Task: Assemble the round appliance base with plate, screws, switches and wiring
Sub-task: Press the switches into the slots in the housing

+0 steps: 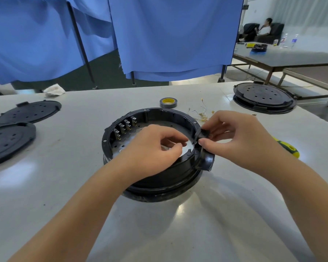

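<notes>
Blue curtains hung behind a pale worktable (178,224), and the round appliance base (153,154) sat near the middle of it, open side up, with a metal plate (159,127) on its floor and a row of four switches (124,128) fixed along its far-left inner wall. At the base's right rim, beside a protruding spout-like lug (206,161), a small black part (204,134) lay right at the wall; the right hand (233,137) pinched it between thumb and curled fingers from outside the rim. The left hand (153,148) reached over the near rim into the base, fingers curled, whether it held anything I could not tell. The right hand was therefore nearer, and seating the part probably meant pressing it leftward, into the wall. Loose brass-ended wires (202,114) and a tape roll (168,102) lay just beyond the base; a yellow-green screwdriver (286,147) lay toward the right edge.
</notes>
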